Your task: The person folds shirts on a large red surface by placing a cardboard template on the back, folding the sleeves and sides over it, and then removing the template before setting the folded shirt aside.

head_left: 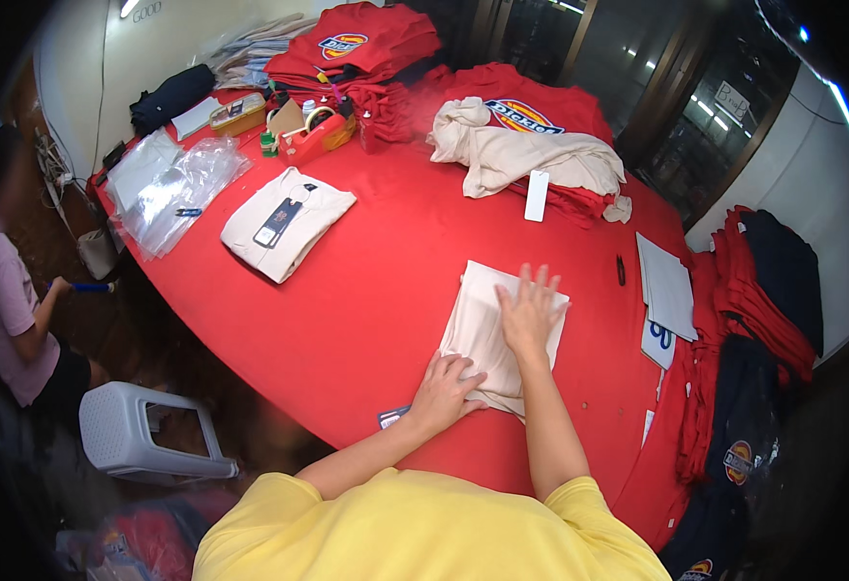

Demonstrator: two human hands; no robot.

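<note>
Colourful lettered emblems are standing out on a red garment (400,34) at the back left, another red garment (565,92) at the back centre and a dark garment (734,421) at lower right. Small print is marking a dark hang tag (279,221). Larger characters are appearing on the pale wall (201,39), a white paper sign (731,100) and a blue-lettered white card (655,347).

right fingers (540,279): blurred | dark tag (392,417): part-hidden | yellow shirt (434,533): cropped below
</note>
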